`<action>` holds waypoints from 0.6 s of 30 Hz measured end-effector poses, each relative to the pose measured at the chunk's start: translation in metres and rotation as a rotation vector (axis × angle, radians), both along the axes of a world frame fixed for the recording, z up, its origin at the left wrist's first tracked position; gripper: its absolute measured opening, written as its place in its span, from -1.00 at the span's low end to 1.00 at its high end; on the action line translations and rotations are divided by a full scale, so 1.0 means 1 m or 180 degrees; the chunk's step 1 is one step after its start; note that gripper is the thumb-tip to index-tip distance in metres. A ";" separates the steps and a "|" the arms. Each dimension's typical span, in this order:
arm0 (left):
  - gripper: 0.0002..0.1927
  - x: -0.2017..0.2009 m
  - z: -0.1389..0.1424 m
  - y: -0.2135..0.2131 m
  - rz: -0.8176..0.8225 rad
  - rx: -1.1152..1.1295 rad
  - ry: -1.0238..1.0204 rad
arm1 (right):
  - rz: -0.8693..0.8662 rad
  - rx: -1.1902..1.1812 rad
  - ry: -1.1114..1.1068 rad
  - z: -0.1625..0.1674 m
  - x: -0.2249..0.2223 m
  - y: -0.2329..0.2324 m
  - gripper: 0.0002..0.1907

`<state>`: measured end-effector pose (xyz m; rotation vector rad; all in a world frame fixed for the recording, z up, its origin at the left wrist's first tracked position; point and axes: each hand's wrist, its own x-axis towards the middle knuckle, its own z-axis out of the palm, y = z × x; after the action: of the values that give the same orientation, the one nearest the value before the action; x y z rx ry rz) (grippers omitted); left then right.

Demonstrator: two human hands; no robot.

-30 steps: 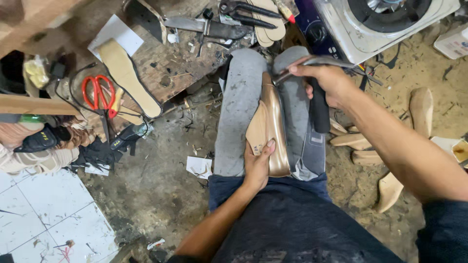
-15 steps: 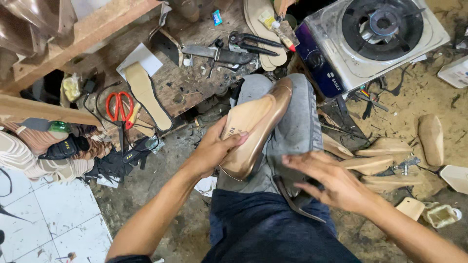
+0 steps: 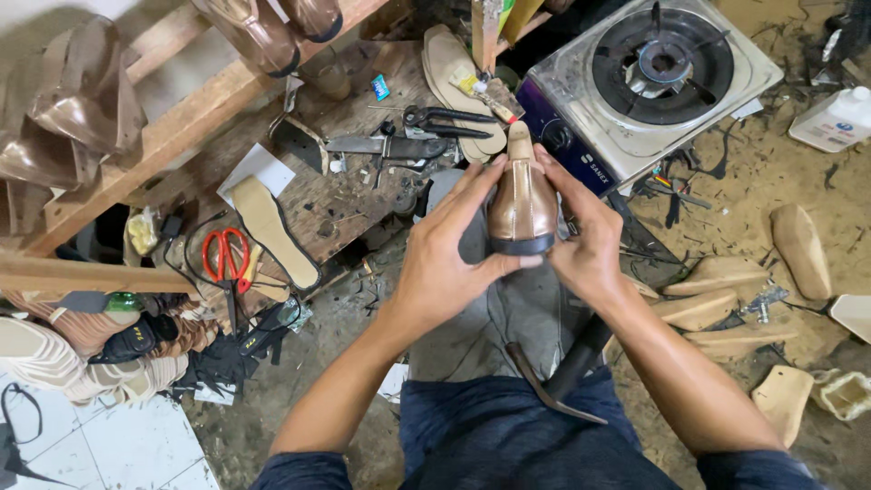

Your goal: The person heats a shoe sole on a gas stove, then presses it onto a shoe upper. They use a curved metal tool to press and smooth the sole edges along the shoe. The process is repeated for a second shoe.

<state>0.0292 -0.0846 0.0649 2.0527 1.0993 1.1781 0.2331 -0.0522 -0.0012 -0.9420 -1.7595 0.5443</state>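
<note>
The floor [image 3: 744, 227] is bare, dusty earth-coloured concrete littered with scraps. White tiles [image 3: 118, 445] cover the lower left corner. A worn wooden workbench [image 3: 354, 200] stands ahead, with a slanted wooden rack [image 3: 172, 136] above it on the left. 1 single-burner gas stove [image 3: 653, 82] sits on the floor at upper right. Lighting is even and diffuse.

The bronze shoe [image 3: 520, 204] is half covered by both palms, so its sides stay unseen. Shoes [image 3: 272, 27] on the wooden shelf [image 3: 172, 127] run off the top edge. The white bottle [image 3: 835, 118] is cut off at right.
</note>
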 end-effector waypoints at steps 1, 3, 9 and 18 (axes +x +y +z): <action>-0.03 0.006 -0.003 0.003 -0.0014 -0.0052 -0.0141 | -0.0040 -0.0056 0.0015 -0.001 0.001 0.001 -0.27; -0.06 0.010 -0.010 0.009 -0.0039 -0.0032 -0.0263 | -0.0084 -0.0100 0.0021 -0.002 0.002 0.002 -0.27; -0.07 0.009 -0.017 0.010 -0.0045 0.0040 -0.0247 | -0.0149 -0.0150 -0.0035 0.002 0.006 0.002 -0.34; -0.09 0.014 -0.010 0.006 -0.0118 -0.0029 -0.0269 | -0.0277 -0.0048 -0.0077 -0.002 0.007 0.001 -0.38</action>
<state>0.0429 -0.0785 0.0546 1.9889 1.0208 1.2276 0.2405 -0.0513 -0.0027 -1.0345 -1.7293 0.4928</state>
